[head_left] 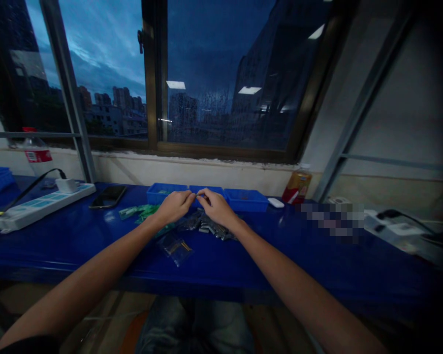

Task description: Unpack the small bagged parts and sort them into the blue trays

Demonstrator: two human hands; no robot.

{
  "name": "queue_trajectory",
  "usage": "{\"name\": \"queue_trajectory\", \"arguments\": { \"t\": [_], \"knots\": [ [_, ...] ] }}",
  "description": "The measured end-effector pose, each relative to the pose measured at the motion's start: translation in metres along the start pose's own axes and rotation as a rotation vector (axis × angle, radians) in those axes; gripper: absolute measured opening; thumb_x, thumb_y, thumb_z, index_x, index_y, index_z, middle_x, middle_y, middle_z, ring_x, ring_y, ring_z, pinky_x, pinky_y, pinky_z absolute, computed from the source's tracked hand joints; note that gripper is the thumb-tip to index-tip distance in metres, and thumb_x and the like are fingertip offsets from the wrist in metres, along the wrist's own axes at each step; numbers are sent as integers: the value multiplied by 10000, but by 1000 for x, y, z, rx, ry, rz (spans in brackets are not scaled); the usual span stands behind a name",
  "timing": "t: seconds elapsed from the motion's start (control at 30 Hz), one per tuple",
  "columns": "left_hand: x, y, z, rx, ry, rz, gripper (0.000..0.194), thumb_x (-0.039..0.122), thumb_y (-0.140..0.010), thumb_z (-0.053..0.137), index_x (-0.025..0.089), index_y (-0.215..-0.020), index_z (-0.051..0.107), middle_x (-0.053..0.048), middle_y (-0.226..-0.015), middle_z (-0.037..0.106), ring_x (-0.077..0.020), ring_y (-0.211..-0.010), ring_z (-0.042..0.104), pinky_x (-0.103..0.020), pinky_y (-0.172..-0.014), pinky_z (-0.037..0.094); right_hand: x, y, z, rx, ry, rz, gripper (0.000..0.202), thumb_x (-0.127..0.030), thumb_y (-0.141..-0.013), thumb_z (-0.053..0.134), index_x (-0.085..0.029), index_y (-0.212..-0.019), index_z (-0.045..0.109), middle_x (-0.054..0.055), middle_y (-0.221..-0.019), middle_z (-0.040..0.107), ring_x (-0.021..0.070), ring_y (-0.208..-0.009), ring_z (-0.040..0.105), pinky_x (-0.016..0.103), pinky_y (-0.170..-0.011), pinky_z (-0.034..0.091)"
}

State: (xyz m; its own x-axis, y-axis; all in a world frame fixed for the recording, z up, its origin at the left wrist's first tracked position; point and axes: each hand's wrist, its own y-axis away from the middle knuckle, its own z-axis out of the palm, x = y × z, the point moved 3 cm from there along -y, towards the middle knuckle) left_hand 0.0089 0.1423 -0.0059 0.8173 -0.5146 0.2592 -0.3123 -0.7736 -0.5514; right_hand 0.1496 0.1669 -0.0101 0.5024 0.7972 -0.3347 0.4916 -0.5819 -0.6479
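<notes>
My left hand and my right hand meet above the blue table, fingertips pinched close together. Between them is something small, too tiny to name. Under and beside my right hand spreads a heap of small grey metal-looking pieces. Green pieces or packets lie by my left hand. Closer to the table's front edge rests a clear plastic bag with thin gold-coloured pieces in it. Just behind the hands stand a left blue tray, a middle one mostly hidden, and a right blue tray.
A phone and a white power strip with a plugged-in adapter lie left, near a red-capped bottle. At right are a white case, a red-and-gold packet and a white device with black cables. A window wall borders the table.
</notes>
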Motion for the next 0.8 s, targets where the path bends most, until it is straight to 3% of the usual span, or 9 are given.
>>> {"name": "queue_trajectory", "arguments": {
  "t": [0.33,0.53,0.8],
  "knots": [
    [1,2,1,-72,3,19,410,343,-900,226,172,-678,524,-30,-624,595,-138,-574,550,-230,-585,352,3,0,3,-180,-152,35,293,-340,-868,364,-154,-682,494,-35,-595,474,89,-575,425,207,-551,289],
    [3,1,0,-62,23,52,400,320,-898,237,167,-673,530,-29,-604,590,-131,-547,537,-224,-565,353,2,-2,1,-166,-225,39,317,-329,-882,330,-156,-662,480,-27,-605,484,92,-589,441,209,-585,322],
    [-3,-1,6,-109,58,-1,388,305,-862,257,159,-613,515,-24,-549,551,-130,-519,497,-230,-531,327,-8,3,-2,-183,23,-71,164,-273,-863,407,-169,-879,533,22,-780,585,118,-701,513,217,-633,335]
  ]
}}
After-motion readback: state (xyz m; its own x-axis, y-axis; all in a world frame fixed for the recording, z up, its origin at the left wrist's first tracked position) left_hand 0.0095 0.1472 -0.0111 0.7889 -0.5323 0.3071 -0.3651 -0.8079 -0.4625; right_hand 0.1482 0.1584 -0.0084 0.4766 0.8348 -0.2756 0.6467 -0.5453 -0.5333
